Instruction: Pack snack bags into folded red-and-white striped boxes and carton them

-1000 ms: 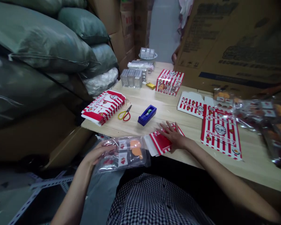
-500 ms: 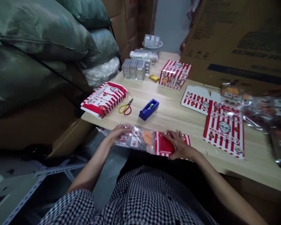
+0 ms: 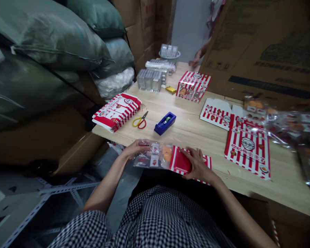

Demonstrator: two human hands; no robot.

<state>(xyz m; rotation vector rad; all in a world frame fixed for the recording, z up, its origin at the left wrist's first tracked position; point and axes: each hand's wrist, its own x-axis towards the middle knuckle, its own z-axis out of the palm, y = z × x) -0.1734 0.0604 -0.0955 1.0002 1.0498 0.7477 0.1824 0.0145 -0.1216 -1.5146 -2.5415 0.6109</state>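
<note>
The person's left hand (image 3: pixel 136 149) grasps the left end of a clear plastic bag (image 3: pixel 152 155), fingers curled over its top, while the right hand (image 3: pixel 198 166) lies spread and unclenched on a flat red-and-white striped cardboard carton (image 3: pixel 193 167). The bag lies just left of the carton, touching it, its long axis running along the near edge of a pale wooden table (image 3: pixel 198 144), and the left hand is the nearer to it. Its orange and red contents are probably toy food, though the view is too dim to be sure. Toward the table's middle sit a blue tape dispenser (image 3: pixel 165 123) and yellow-and-red scissors (image 3: pixel 140 121). Beyond, near the far edge, stands a striped assembled box (image 3: pixel 193 86), backed by grey-green sacks (image 3: pixel 49 34) and brown cartons (image 3: pixel 142 27).
</note>
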